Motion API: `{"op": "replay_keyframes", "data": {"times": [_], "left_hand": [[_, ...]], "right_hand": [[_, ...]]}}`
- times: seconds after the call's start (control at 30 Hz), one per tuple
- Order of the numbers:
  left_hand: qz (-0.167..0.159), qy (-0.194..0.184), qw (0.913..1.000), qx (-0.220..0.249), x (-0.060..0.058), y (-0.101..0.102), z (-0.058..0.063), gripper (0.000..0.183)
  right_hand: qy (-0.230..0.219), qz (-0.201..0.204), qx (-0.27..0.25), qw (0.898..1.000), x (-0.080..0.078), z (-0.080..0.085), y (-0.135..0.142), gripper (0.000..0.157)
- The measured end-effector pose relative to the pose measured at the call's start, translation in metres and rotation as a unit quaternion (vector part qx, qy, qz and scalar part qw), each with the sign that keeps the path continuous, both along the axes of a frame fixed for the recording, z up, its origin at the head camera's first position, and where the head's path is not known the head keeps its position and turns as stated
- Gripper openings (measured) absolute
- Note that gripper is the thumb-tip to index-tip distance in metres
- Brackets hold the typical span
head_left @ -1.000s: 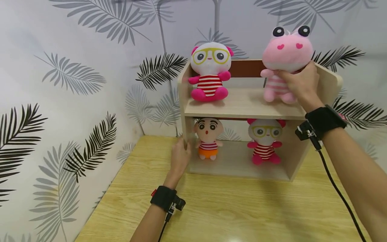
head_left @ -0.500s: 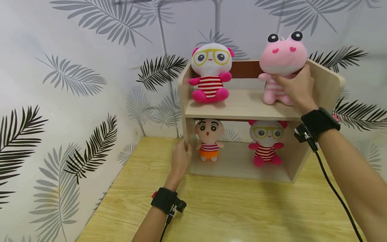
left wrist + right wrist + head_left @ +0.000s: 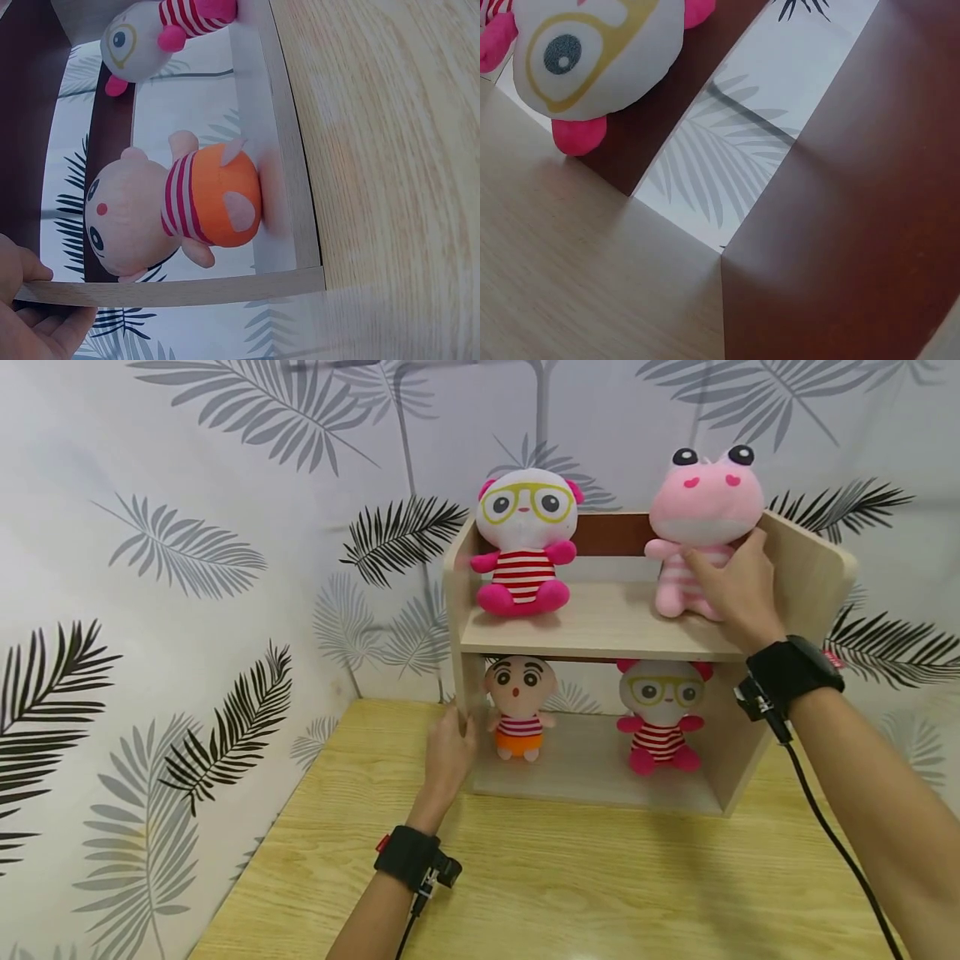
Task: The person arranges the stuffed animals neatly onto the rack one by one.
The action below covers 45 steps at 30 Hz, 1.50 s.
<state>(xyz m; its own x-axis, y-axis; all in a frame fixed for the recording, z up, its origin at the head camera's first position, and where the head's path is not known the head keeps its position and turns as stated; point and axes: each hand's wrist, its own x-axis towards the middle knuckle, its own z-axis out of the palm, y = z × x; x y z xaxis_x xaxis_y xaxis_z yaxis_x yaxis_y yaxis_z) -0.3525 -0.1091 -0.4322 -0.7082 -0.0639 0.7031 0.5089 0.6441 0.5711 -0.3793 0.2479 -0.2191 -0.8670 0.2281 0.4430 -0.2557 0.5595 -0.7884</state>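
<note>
My right hand (image 3: 738,581) grips a pink plush toy (image 3: 705,510) round its striped body, thumb across the front. The toy has bulging black-and-white eyes and heart-shaped nostrils; its feet are at the upper board near the right end of the small two-tier wooden shelf (image 3: 600,647). My left hand (image 3: 448,747) holds the front edge of the shelf's left side panel (image 3: 172,291), thumb on one face and fingers on the other in the left wrist view. The right wrist view looks into the lower compartment, with my right hand out of sight.
A panda plush (image 3: 523,543) with yellow glasses sits upper left. Below are a boy-figure plush (image 3: 517,706) in orange shorts and a second panda plush (image 3: 660,714). The shelf stands on a wood-grain table (image 3: 555,877) against a leaf-patterned wall (image 3: 187,527). Cables trail from both wrist cameras.
My right hand has lowered the pink plush and shifted it slightly left, to the upper board. My left hand keeps its hold on the side panel.
</note>
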Motion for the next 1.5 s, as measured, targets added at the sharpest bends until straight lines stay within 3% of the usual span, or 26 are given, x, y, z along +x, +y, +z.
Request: {"op": "replay_keyframes", "data": {"times": [0.17,0.47,0.6,0.83,1.1,1.5], "left_hand": [[0.0,0.001,1.0,-0.003,0.001,0.002,0.002,0.023],[-0.004,-0.015,0.9999,0.0,0.002,0.003,0.008,0.025],[-0.005,-0.019,0.9998,0.001,0.002,0.003,0.009,0.024],[-0.006,-0.011,0.9999,0.002,0.001,0.002,0.01,0.019],[-0.003,-0.009,0.9999,-0.002,-0.001,0.001,0.008,0.019],[-0.011,-0.025,0.9995,-0.018,0.002,-0.005,0.005,0.016]], "right_hand": [[-0.017,-0.001,-0.02,1.0,0.001,0.001,0.001,0.083],[-0.005,-0.024,0.026,0.999,0.016,-0.005,0.01,0.087],[0.003,-0.034,0.043,0.998,0.03,-0.01,0.016,0.087],[0.031,-0.009,0.032,0.999,0.058,-0.024,0.017,0.083],[0.057,0.013,0.036,0.998,0.078,-0.034,0.018,0.08],[0.085,0.013,0.062,0.994,0.119,-0.057,0.024,0.06]]}}
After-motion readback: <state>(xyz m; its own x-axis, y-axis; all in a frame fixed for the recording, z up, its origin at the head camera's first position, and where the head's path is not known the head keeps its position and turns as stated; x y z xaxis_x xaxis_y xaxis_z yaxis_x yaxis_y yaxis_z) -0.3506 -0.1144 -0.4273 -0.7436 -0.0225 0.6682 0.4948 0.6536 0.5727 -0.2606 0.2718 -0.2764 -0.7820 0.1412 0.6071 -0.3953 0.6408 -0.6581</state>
